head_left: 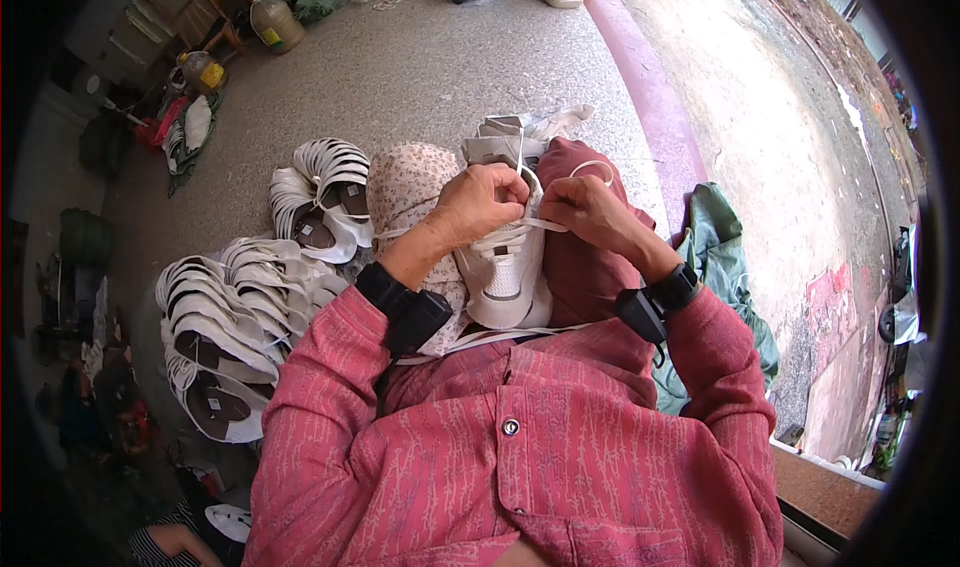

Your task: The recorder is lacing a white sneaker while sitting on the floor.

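A white shoe upper point(500, 292) with a mesh patch rests between my knees, its grey-white tongue pointing away from me. My left hand point(482, 202) is closed in a pinch at the left side of its opening, and a white strand rises beside the fingers. On the opposite side, my right hand point(592, 210) pinches a white shoelace point(545, 225) that runs across to the eyelets. A loop of lace stands up above the right fingers. More white laces point(525, 333) lie over my lap. The fingers partly hide the eyelet rows.
Stacks of nested white shoe uppers point(222, 302) stand at my left, with another stack point(325, 192) farther out. Green fabric point(712, 242) lies at my right. Plastic jugs point(275, 24) stand far left. Someone's bare arm and striped clothing point(170, 545) show at the lower left.
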{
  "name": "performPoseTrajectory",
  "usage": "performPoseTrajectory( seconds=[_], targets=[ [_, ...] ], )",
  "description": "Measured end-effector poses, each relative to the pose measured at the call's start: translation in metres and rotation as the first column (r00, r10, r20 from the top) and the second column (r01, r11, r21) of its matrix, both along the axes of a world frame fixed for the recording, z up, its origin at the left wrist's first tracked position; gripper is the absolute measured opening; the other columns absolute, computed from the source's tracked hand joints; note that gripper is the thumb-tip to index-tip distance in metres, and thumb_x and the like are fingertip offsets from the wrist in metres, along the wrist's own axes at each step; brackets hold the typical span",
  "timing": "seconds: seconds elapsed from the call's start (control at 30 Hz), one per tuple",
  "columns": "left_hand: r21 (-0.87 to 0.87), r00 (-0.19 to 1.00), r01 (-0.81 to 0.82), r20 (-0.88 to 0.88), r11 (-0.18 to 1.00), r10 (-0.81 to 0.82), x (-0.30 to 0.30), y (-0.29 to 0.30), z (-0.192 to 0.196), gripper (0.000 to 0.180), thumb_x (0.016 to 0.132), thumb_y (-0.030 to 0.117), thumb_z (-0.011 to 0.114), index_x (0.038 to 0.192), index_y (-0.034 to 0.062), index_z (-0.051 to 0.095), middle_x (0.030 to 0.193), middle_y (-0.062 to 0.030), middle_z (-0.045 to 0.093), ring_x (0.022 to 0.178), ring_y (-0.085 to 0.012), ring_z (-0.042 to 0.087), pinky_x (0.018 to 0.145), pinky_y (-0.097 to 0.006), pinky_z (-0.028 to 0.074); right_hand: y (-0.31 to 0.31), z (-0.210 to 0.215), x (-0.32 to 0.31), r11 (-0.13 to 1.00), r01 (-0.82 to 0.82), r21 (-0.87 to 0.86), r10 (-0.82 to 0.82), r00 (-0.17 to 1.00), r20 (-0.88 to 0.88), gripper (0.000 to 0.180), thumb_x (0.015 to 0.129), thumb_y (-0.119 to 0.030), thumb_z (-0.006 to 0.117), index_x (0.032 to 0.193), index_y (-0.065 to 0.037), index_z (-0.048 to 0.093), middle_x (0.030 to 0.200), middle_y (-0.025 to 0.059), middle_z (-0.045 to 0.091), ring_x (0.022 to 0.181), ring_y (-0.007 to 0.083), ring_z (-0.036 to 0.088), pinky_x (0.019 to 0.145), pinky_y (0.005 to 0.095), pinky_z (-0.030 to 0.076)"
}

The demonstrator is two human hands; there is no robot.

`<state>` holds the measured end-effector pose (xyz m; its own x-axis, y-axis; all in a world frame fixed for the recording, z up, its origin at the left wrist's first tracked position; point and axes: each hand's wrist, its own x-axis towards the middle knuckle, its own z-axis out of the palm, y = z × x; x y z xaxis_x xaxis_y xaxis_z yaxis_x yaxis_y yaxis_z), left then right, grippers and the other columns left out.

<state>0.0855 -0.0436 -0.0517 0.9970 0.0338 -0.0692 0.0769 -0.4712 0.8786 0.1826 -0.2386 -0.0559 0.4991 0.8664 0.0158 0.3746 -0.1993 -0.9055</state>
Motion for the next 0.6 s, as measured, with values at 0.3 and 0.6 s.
performPoseTrajectory(
  seconds=[0.3, 0.6],
  targets=[
    [0.013, 0.998, 0.024, 0.061, 1.000, -0.025, -0.006, -0.002, 0.010, 0.011, 0.076, 0.007, 0.071, 0.086, 0.0028, 0.069, 0.080, -0.0035, 0.064, 0.076, -0.0110, 0.060, 0.068, -0.027, 0.048, 0.005, 0.009, 0.007, 0.968, -0.059, -0.243, 0.137, 0.938, 0.319, 0.013, 0.082, -0.010, 0.062, 0.093, -0.003, 0.066, 0.081, 0.0126, 0.066, 0.075, 0.0275, 0.066, 0.065, 0.0392, 0.050],
    [0.033, 0.993, 0.002, 0.122, 0.999, -0.006, -0.010, -0.008, 0.008, 0.007, 0.074, 0.004, 0.069, 0.080, 0.0007, 0.066, 0.073, -0.0003, 0.057, 0.063, -0.0083, 0.050, 0.058, -0.025, 0.040, 0.012, 0.003, 0.024, 0.974, -0.218, 0.064, 0.189, 0.933, 0.307, 0.033, 0.068, -0.011, 0.074, 0.100, -0.009, 0.067, 0.086, 0.0071, 0.066, 0.081, 0.0225, 0.065, 0.070, 0.0344, 0.050]
  ],
)
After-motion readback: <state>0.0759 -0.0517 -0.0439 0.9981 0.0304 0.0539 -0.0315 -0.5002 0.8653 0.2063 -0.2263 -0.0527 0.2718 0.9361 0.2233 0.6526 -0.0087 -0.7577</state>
